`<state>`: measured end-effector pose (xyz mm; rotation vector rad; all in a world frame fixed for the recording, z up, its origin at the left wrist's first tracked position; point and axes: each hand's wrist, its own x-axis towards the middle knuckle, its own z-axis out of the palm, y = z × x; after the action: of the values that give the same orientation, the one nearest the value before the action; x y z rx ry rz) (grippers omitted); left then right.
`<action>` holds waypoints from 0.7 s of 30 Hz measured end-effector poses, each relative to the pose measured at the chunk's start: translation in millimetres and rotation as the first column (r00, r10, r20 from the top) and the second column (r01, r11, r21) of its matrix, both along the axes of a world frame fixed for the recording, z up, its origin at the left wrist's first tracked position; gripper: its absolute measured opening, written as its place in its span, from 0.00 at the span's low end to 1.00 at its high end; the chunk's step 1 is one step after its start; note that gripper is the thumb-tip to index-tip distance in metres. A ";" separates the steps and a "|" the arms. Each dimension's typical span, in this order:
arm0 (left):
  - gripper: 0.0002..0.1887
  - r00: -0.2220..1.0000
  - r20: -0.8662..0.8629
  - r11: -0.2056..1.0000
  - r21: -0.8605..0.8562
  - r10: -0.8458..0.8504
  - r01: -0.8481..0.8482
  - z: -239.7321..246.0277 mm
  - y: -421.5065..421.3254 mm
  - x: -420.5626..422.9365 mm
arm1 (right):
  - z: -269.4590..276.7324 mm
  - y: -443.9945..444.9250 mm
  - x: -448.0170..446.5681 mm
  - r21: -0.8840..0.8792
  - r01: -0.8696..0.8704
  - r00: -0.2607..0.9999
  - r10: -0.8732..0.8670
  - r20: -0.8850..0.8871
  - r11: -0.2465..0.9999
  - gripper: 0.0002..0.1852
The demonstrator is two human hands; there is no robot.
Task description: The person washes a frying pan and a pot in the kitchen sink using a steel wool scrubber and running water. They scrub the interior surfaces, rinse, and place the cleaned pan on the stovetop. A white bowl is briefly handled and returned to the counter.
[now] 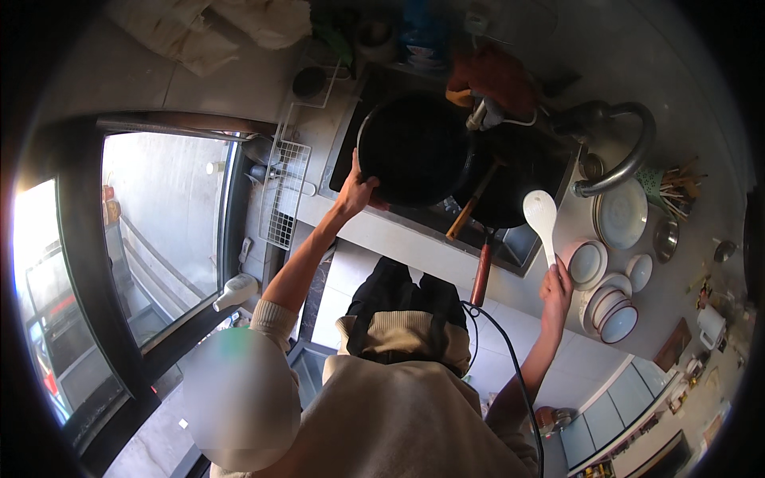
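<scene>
My left hand [360, 190] grips the near left edge of a large round black pan [415, 149] at the sink [388, 215]. The pan's inside is dark, so its contents cannot be told. In my right hand [556, 288] is a white rice paddle [539, 215], held by its handle with the broad head pointing away from me, near the sink's right side. Between the hands, a dark wok [508, 200] rests at the right basin, its reddish wooden handle [482, 272] sticking out over the counter edge. A tool with a wooden handle [472, 206] leans across between the pans.
A curved metal faucet [633, 161] arches at the right. Stacked plates [621, 212], bowls [615, 322] and a green chopstick holder [651, 182] with chopsticks stand beyond. A white wire rack [287, 194] is at the left. A red cloth [493, 80] hangs behind; a black cable [508, 346] dangles by my right arm.
</scene>
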<state>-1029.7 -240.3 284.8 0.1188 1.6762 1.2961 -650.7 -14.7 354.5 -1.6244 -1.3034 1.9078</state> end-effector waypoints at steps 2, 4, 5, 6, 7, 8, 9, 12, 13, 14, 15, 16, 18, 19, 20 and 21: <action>0.45 0.979 -0.176 0.992 -0.093 -0.102 0.087 2.4 4.4 0.3 | 1.2 0.3 -15.3 -0.006 -0.051 0.999 0.051 -0.018 0.999 0.17; 0.46 0.940 -0.286 0.976 -0.166 -0.184 0.140 10.6 13.7 2.6 | 6.3 -0.4 -26.3 -0.005 -0.076 0.997 0.076 -0.004 0.997 0.17; 0.46 0.926 -0.313 0.970 -0.188 -0.210 0.157 23.0 22.5 3.5 | 8.8 -0.4 -29.5 -0.001 -0.085 0.996 0.085 -0.003 0.996 0.17; 0.46 0.910 -0.340 0.962 -0.210 -0.237 0.172 32.1 29.1 4.6 | 10.3 0.1 -30.5 0.003 -0.094 0.996 0.094 -0.001 0.996 0.17; 0.46 0.907 -0.349 0.958 -0.240 -0.235 0.156 36.2 32.6 4.2 | 9.9 0.4 -29.9 0.003 -0.098 0.995 0.098 -0.003 0.995 0.17; 0.46 0.887 -0.378 0.946 -0.278 -0.267 0.167 41.1 35.1 2.1 | 8.5 0.8 -28.1 0.003 -0.101 0.995 0.101 -0.005 0.995 0.17; 0.46 0.864 -0.405 0.933 -0.316 -0.299 0.175 46.5 37.6 -0.6 | 7.8 1.2 -26.0 0.004 -0.103 0.995 0.103 -0.007 0.995 0.17; 0.44 0.778 -0.527 0.923 -0.344 -0.343 0.174 62.9 38.0 -7.7 | 8.3 -0.9 -20.5 0.017 -0.094 0.995 0.094 -0.015 0.995 0.17; 0.45 0.679 -0.631 0.916 -0.366 -0.375 0.166 52.0 29.6 -13.0 | 6.8 -1.8 -18.6 0.011 -0.092 0.996 0.093 -0.018 0.996 0.17; 0.45 0.566 -0.718 0.908 -0.386 -0.405 0.161 48.3 26.1 -16.5 | 4.6 -2.6 -14.4 0.005 -0.086 0.996 0.086 -0.017 0.996 0.17; 0.45 0.520 -0.736 0.893 -0.428 -0.434 0.141 45.5 20.9 -20.1 | 2.2 -3.2 -11.0 -0.002 -0.081 0.997 0.080 -0.017 0.997 0.17; 0.45 0.472 -0.750 0.877 -0.465 -0.463 0.122 52.5 22.2 -21.5 | -0.2 -3.4 -7.5 -0.004 -0.073 0.997 0.073 -0.019 0.997 0.17; 0.45 0.405 -0.750 0.835 -0.547 -0.523 0.066 67.8 25.0 -25.4 | -4.6 -4.0 -1.4 -0.010 -0.059 0.998 0.059 -0.024 0.998 0.17; 0.45 0.395 -0.751 0.826 -0.562 -0.528 0.037 74.3 23.7 -27.7 | -5.6 -4.8 0.4 -0.014 -0.056 0.998 0.056 -0.031 0.998 0.18; 0.45 0.386 -0.752 0.817 -0.576 -0.534 0.008 79.7 21.0 -29.9 | -6.0 -5.4 1.2 -0.019 -0.054 0.998 0.053 -0.038 0.998 0.18; 0.45 0.332 -0.785 0.830 -0.557 -0.523 -0.009 84.1 17.3 -31.4 | -6.8 -5.8 1.9 -0.024 -0.051 0.998 0.050 -0.046 0.998 0.18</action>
<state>-1061.0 -223.1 368.9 0.9762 2.7467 0.4225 -648.8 -20.6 347.7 -1.5652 -1.3191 1.9867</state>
